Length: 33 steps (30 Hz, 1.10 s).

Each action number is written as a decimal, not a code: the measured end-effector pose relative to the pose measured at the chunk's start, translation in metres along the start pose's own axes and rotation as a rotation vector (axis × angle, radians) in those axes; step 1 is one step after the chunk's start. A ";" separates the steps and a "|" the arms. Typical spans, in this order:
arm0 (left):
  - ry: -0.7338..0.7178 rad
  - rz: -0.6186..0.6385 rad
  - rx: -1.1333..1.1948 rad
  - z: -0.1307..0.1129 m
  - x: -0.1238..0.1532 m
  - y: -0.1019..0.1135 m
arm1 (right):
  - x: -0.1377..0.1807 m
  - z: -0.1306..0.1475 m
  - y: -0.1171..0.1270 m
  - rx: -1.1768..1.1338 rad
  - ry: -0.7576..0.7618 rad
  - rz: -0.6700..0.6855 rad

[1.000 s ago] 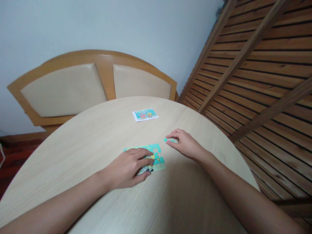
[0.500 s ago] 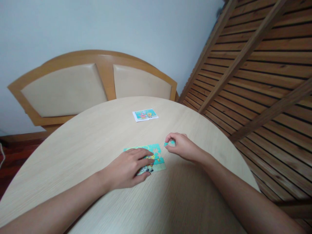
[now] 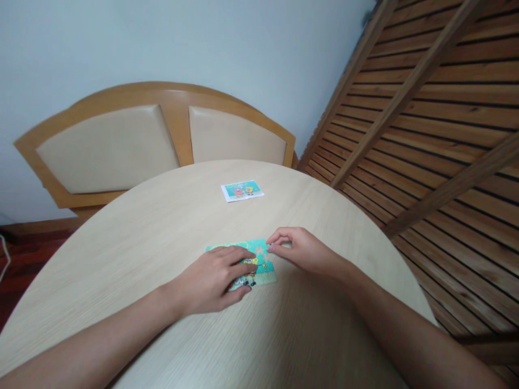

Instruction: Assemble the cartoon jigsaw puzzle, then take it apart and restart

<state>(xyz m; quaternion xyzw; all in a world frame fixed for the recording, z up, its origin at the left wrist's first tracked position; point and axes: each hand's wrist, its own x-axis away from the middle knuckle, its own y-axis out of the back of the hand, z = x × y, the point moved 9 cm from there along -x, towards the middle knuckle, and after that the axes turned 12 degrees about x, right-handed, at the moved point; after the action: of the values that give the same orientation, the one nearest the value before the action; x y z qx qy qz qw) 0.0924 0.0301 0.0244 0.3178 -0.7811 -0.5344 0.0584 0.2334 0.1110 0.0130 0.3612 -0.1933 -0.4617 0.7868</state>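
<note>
Puzzle (image 3: 265,276) seems light, best edge-held (it might break apart); our left hand (image 3: 225,274) lies spread on it; whether our right hand (image 3: 303,247), beside it, grips anything, we cannot tell.

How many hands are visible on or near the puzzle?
2. The left hand lies on the puzzle; the right hand is at its far right corner. No other hand shows.

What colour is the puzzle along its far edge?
The puzzle is mostly turquoise there; the head view shows it best.
</note>
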 end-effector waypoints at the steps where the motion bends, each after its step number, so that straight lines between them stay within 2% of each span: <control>1: 0.003 0.002 0.002 0.000 0.000 0.000 | 0.000 0.002 -0.001 0.013 0.002 0.001; 14: 0.001 -0.002 0.002 -0.001 0.000 0.001 | 0.000 0.000 -0.009 0.014 -0.023 0.062; 25: -0.001 -0.002 0.012 -0.002 0.000 0.001 | -0.002 -0.007 -0.011 0.163 -0.002 0.023; 30: 0.002 0.000 0.004 -0.001 0.000 0.001 | -0.002 0.003 -0.009 0.241 0.024 0.005; 33: 0.009 0.008 0.006 -0.001 0.000 0.001 | 0.001 0.015 -0.005 0.352 0.092 -0.016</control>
<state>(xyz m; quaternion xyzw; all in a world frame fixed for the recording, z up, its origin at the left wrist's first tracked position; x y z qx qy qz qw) 0.0928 0.0298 0.0257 0.3173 -0.7837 -0.5302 0.0632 0.2211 0.1030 0.0192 0.5155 -0.2323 -0.4099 0.7158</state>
